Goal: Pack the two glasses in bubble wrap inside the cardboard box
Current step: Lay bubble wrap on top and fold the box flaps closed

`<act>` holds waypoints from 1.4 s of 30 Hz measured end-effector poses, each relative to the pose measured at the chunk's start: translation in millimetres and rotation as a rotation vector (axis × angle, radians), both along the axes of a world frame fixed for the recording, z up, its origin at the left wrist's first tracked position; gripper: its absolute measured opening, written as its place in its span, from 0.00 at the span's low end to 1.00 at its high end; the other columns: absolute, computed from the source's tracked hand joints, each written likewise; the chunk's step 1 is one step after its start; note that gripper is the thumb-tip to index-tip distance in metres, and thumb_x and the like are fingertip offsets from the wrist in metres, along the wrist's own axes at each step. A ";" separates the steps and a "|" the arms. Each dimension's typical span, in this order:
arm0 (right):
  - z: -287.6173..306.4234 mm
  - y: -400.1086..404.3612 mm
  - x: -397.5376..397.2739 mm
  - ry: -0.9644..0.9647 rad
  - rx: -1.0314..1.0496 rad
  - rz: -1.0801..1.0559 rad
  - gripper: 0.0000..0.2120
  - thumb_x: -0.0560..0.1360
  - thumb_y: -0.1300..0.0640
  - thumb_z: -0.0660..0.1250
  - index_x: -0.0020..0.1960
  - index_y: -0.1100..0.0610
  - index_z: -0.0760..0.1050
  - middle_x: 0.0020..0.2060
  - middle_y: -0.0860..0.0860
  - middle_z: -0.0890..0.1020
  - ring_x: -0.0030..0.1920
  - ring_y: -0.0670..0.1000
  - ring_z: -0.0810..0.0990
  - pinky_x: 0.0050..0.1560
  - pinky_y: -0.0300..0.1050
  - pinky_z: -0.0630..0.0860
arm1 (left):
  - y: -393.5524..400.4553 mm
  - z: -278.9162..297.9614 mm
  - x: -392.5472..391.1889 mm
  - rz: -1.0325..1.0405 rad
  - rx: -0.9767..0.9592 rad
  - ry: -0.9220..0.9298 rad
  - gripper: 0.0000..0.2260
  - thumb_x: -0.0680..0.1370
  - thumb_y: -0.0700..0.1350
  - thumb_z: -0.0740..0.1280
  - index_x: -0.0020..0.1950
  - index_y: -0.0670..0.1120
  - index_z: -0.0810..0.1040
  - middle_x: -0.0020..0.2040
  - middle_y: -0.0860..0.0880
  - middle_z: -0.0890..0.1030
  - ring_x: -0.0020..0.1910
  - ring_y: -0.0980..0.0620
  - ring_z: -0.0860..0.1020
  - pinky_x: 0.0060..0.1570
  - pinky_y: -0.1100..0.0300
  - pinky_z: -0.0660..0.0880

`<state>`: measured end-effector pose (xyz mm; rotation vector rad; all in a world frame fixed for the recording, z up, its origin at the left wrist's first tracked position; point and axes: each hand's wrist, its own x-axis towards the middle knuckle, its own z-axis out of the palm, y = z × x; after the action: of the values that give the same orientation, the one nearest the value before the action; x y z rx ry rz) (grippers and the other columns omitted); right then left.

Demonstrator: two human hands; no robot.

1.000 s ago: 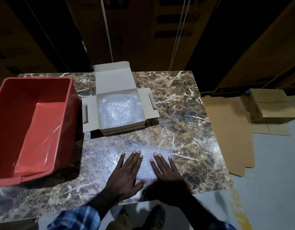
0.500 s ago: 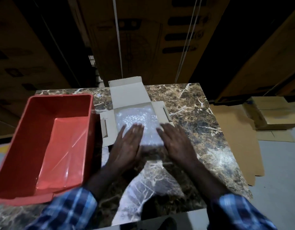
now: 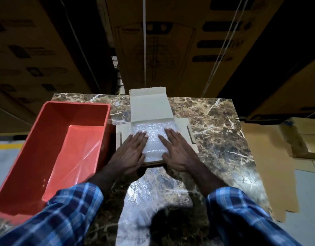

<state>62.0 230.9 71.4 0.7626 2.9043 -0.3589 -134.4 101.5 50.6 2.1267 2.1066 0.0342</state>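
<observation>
I see the red bin [image 3: 52, 148] at the worktop's [image 3: 215, 125] left edge. My left hand [image 3: 130, 151] and right hand [image 3: 178, 150] lie flat, fingers straight, on bubble wrap [image 3: 153, 137] inside the open cardboard box [image 3: 148, 107] at the far edge.

Warehouse: stacked printed cartons [image 3: 153, 41] behind marble packing table [image 3: 215, 121].

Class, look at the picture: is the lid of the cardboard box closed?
No. The cardboard box lies open, its lid folded back away from the person, while both flat hands press the bubble wrap inside.
</observation>
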 end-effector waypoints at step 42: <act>4.5 24.7 -46.4 -0.253 -0.158 -0.041 0.53 0.73 0.54 0.70 0.81 0.50 0.33 0.79 0.57 0.32 0.79 0.62 0.35 0.79 0.57 0.47 | 50.4 16.3 27.0 0.416 -0.237 -0.334 0.46 0.76 0.35 0.70 0.82 0.48 0.41 0.80 0.40 0.34 0.80 0.40 0.41 0.75 0.46 0.62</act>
<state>15.7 255.6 75.9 0.7811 2.5937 -0.4540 -107.4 152.0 66.9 1.4148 2.1771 0.1642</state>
